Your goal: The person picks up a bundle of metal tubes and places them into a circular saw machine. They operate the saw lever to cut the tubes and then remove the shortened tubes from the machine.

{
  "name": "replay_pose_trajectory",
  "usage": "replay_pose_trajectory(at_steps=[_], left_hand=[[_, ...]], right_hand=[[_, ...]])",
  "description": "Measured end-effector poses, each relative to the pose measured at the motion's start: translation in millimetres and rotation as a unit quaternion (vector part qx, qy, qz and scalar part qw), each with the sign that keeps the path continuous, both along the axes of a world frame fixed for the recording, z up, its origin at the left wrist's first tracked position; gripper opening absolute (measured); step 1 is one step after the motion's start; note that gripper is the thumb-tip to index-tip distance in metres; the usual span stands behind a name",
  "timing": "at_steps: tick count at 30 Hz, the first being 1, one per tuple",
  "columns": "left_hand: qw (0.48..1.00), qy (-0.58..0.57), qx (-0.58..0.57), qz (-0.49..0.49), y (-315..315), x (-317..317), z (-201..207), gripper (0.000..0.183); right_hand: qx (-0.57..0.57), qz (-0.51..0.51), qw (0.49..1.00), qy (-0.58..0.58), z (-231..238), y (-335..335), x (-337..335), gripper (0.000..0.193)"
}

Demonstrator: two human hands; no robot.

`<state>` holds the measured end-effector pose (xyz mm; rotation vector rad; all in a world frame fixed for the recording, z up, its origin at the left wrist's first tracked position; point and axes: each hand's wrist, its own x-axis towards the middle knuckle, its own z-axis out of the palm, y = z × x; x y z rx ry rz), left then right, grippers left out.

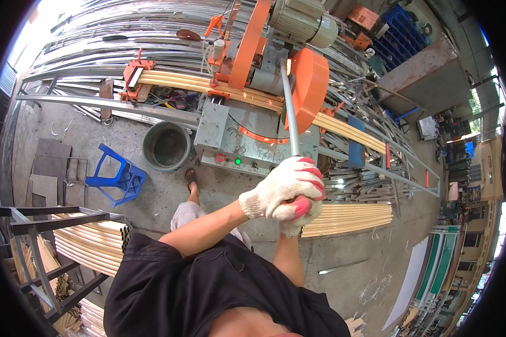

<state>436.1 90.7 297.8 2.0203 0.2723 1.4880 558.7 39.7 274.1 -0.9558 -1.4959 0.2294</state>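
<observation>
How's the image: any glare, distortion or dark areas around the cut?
Head view: fisheye bends straight edges near the rim, with black corners; head view: daylight blows out the upper-left edge and washes the metal lengths; head view: gloved left hand, lever and orange guard read clearly.

orange guard (312, 90) (bulky) obstructs ahead

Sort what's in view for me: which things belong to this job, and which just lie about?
In use:
- orange machine
- metal lever, in the left hand
- cream pipes in the machine

Seemingly lying about:
- blue stool
- thin strip
- flat boards
</observation>
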Motion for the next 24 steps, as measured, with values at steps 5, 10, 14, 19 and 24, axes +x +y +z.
replay_pose_trajectory(at_steps=[5, 10, 14, 19, 24], left_hand=[[1.0, 0.001, 0.002, -0.012, -0.7, 0.5, -5.8, 0.043], [1.0, -0.004, 0.016, -0.008, -1.5, 0.9, -8.9, 0.043], [1.0, -0.014, 0.009, -0.001, -3.2, 4.6, -15.6, 0.04], [0.999, -0.028, 0.011, -0.012, -4.1, 6.7, -24.2, 0.04], [0.999, -0.032, 0.025, -0.006, -6.4, 6.6, -25.3, 0.034]], right_hand=[[-0.01, -0.004, 0.999, 0.036, -9.5, -2.8, -2.2, 0.032], [-0.029, 0.001, 0.999, 0.044, -15.7, -9.9, -0.7, 0.026], [-0.019, 0.028, 0.999, 0.037, -15.1, -7.9, 0.1, 0.024], [-0.024, 0.045, 0.998, 0.033, -10.7, -9.9, -0.9, 0.022], [-0.031, 0.063, 0.997, 0.03, -10.4, -12.8, -0.6, 0.022]])
